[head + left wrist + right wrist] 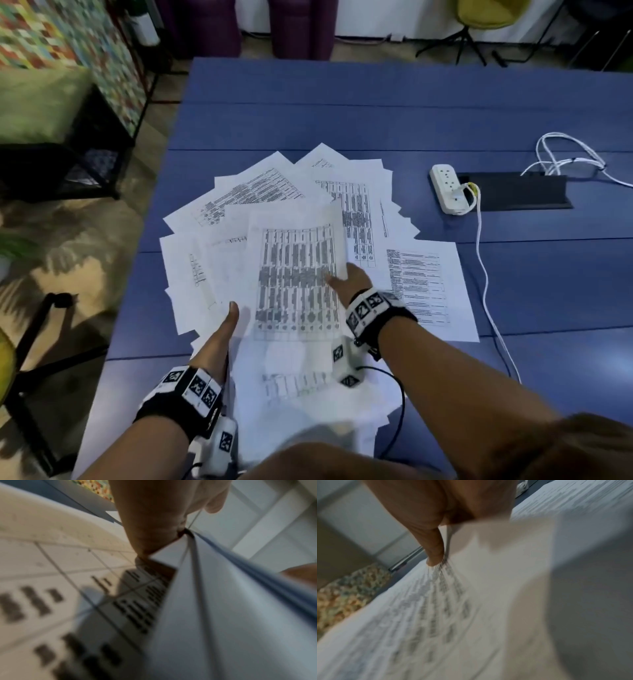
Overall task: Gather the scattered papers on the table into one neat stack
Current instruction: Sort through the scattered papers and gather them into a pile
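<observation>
Head view: I see left hand [219, 337] and right hand [349, 279] both pinching lifted sheet [296, 274] over papers [274, 192] fanned across bench [411, 113]. Thin, floppy, slippery; grip edges.

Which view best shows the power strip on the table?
The head view: the power strip lies whole on the blue table, right of the papers. The right wrist view shows only a blurred white bit at its top edge, possibly the strip. The left wrist view shows none of it.
</observation>
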`<move>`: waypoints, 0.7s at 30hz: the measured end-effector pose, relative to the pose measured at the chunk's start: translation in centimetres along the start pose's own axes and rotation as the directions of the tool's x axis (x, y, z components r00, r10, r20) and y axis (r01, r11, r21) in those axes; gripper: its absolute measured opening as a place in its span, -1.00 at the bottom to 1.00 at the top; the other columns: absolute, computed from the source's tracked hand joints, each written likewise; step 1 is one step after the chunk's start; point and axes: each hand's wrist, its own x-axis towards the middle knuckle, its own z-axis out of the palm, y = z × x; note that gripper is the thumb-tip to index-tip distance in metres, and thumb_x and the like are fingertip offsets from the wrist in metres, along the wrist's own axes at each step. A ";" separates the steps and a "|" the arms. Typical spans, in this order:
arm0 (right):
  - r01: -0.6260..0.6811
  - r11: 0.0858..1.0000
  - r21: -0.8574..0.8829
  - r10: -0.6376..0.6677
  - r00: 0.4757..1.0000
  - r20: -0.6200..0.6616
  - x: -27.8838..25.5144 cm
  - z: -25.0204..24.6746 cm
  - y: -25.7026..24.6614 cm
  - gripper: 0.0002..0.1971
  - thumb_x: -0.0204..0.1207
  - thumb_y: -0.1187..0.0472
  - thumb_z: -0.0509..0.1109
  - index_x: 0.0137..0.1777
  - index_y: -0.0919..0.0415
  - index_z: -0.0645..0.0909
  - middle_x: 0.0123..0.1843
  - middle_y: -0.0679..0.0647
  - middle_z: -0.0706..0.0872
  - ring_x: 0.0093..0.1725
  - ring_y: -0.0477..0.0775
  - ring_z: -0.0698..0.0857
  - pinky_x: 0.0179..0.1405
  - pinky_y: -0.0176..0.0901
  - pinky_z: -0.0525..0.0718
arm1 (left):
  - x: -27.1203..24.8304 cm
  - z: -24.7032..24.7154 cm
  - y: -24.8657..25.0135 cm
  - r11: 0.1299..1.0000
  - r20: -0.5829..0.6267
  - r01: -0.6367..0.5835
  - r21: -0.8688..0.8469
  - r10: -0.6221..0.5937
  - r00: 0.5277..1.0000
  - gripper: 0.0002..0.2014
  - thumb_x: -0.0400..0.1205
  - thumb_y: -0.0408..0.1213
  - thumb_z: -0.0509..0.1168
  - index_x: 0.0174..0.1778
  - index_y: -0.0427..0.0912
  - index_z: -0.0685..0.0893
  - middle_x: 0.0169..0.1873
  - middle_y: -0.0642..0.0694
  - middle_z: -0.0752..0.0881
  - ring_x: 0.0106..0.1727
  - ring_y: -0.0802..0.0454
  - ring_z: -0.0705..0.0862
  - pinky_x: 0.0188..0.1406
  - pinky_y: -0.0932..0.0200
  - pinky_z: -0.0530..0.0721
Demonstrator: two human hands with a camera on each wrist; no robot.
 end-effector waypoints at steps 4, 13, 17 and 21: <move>0.102 0.966 -0.240 -0.067 0.987 0.149 0.5 1.8 0.9 -0.40 0.61 0.07 0.34 0.58 0.26 0.27 0.52 0.16 0.46 0.47 0.19 0.48 0.44 -0.04 0.47 | -0.1 0.5 0.0 0.974 0.004 -0.044 0.224 0.044 0.999 0.22 0.10 0.58 0.41 0.60 -0.11 0.40 0.58 -0.12 0.41 0.61 -0.17 0.33 0.59 -0.18 0.17; -0.131 0.968 -0.215 0.048 0.934 -0.355 7.7 -8.3 1.5 -0.30 0.37 -0.06 0.56 0.41 0.27 0.42 0.40 0.27 0.46 0.43 0.29 0.46 0.33 0.02 0.50 | 3.8 -1.9 -2.6 0.971 -0.126 -0.037 0.236 0.068 0.990 -0.10 0.07 0.35 0.62 0.23 -0.15 0.69 0.33 -0.18 0.68 0.39 -0.19 0.60 0.52 -0.18 0.38; -0.190 0.919 -0.344 0.060 0.933 -0.355 10.7 -11.7 1.9 -0.02 0.32 -0.25 0.51 0.56 0.32 0.20 0.54 0.29 0.33 0.55 0.30 0.30 0.45 0.14 0.39 | 4.5 -2.6 -2.8 0.967 -0.135 -0.047 0.249 0.083 0.987 -0.09 0.10 0.36 0.61 0.24 -0.19 0.70 0.30 -0.16 0.71 0.36 -0.16 0.62 0.52 -0.19 0.39; -0.197 0.878 -0.436 0.057 0.948 -0.313 12.1 -12.7 0.8 0.07 0.28 -0.44 0.40 0.59 0.28 0.17 0.56 0.27 0.30 0.55 0.30 0.30 0.44 0.16 0.38 | 4.1 -1.9 -1.8 0.973 -0.155 -0.047 0.227 0.083 0.984 -0.28 0.42 0.01 0.54 0.41 -0.33 0.57 0.27 -0.17 0.70 0.33 -0.12 0.61 0.42 0.02 0.42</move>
